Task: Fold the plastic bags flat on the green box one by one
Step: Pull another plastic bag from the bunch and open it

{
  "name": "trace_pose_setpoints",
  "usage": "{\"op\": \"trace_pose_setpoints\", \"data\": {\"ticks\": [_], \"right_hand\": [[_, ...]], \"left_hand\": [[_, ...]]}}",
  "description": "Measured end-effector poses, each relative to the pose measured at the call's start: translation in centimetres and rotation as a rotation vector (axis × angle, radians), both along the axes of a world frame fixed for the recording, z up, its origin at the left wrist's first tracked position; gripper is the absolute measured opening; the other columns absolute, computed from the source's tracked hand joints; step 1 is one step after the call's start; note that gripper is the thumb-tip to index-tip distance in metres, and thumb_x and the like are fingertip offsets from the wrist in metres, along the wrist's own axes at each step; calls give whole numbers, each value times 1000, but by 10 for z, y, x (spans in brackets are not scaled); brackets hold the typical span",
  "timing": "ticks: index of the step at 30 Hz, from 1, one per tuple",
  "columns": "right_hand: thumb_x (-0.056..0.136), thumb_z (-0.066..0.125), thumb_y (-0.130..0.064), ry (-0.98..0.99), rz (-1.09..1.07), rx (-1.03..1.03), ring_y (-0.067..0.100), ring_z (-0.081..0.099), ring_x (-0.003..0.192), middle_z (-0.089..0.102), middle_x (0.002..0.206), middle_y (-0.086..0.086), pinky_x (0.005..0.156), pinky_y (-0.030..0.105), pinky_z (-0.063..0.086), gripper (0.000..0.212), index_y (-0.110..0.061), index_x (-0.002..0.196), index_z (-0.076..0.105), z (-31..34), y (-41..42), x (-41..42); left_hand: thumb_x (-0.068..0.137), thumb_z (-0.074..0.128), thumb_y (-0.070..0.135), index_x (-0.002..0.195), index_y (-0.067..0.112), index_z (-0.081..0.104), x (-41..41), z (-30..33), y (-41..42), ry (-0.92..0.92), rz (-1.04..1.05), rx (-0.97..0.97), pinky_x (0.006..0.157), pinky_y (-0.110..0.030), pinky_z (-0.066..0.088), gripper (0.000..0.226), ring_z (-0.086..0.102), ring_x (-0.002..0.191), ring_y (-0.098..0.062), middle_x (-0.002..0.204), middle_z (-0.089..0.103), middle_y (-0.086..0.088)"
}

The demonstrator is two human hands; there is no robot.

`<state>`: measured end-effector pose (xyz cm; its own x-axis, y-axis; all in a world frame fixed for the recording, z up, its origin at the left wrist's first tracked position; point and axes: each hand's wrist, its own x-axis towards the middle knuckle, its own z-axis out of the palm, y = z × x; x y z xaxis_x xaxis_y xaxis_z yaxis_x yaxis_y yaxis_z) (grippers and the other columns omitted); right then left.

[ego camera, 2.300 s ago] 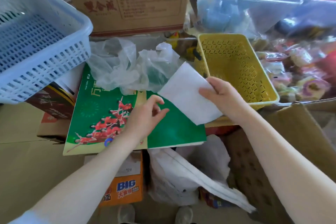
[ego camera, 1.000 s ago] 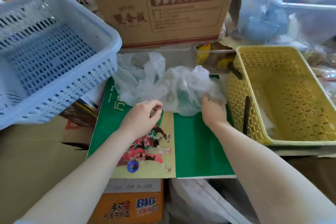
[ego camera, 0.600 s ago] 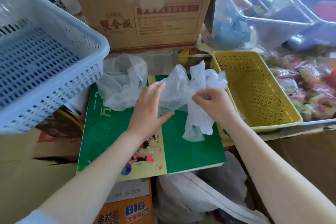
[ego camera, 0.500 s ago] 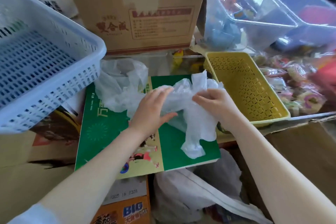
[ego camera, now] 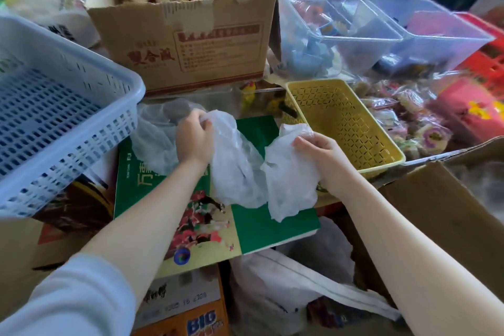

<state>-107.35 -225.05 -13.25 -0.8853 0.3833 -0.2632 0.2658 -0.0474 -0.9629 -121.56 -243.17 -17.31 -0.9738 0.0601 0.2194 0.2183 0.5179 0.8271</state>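
Plastic bag point(ego camera: 240, 172) gripped by two hands, perhaps one more bag point(ego camera: 155, 142) behind

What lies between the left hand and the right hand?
In the head view, the plastic bag stretches between left hand and right hand, above the green box.

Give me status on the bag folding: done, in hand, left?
Done: nothing folded shows in this view; the yellow basket looks empty. In hand: one crumpled plastic bag stretched over the green box, left hand and right hand each gripping an end. Left: fold it, then the crumpled bag behind.
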Motion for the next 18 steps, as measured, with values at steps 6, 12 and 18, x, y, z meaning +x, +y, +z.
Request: {"op": "trace_pose_setpoints", "data": {"ticks": [6,12,18], "right_hand": [[95,46,-21,185,-55,-275,11,65,63,68,71,-2,56,21,53,18,-13,83,58,7,12,0],[76,65,-26,235,30,-393,8,61,53,64,62,-3,51,18,50,15,-12,74,63,9,16,4],[79,68,-33,169,26,-501,9,57,59,60,66,-2,60,20,50,19,-16,74,61,-14,27,18]], "left_hand": [[89,40,-1,144,10,21,-7,13,8,-99,-246,-298,112,-37,23,59,22,138,-24,151,23,-10],[70,44,70,141,41,17,76,17,12,-146,-974,-83,108,-32,21,81,19,135,-4,151,15,16],[72,61,54,95,46,52,96,-9,14,-113,-935,73,108,-32,24,25,25,132,-9,141,28,14]]}}
